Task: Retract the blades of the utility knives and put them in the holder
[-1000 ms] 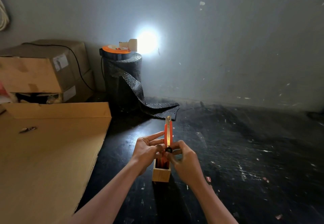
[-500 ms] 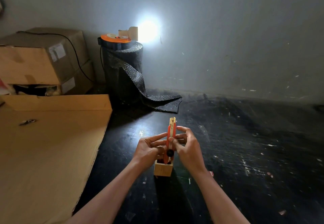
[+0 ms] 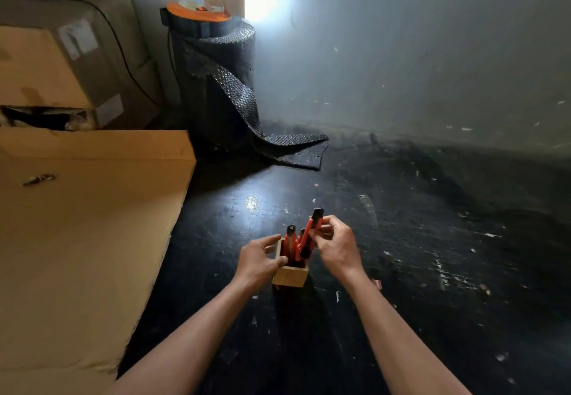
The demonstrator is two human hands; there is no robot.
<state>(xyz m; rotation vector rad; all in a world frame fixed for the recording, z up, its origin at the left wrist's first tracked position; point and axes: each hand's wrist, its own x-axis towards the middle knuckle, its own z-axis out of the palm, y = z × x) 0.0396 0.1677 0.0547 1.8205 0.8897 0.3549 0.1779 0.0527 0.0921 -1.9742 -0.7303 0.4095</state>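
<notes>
A small square wooden holder (image 3: 290, 274) stands on the black floor. Red and black utility knives (image 3: 290, 238) stand upright inside it. My right hand (image 3: 335, 245) pinches another red utility knife (image 3: 312, 228) near its top; the knife leans with its lower end inside the holder, and no blade shows at its black tip. My left hand (image 3: 259, 258) cups the holder's left side, thumb on the near rim.
A flat cardboard sheet (image 3: 83, 240) lies on the floor to the left, stacked cardboard boxes (image 3: 61, 64) behind it. A black bubble-wrap roll (image 3: 216, 85) with an orange reel on top stands by the wall. A bright light glares behind it.
The knife held upright in both hands above the holder has gone down into it. My left hand left the knife and now grips the holder. The view tilted downward.
</notes>
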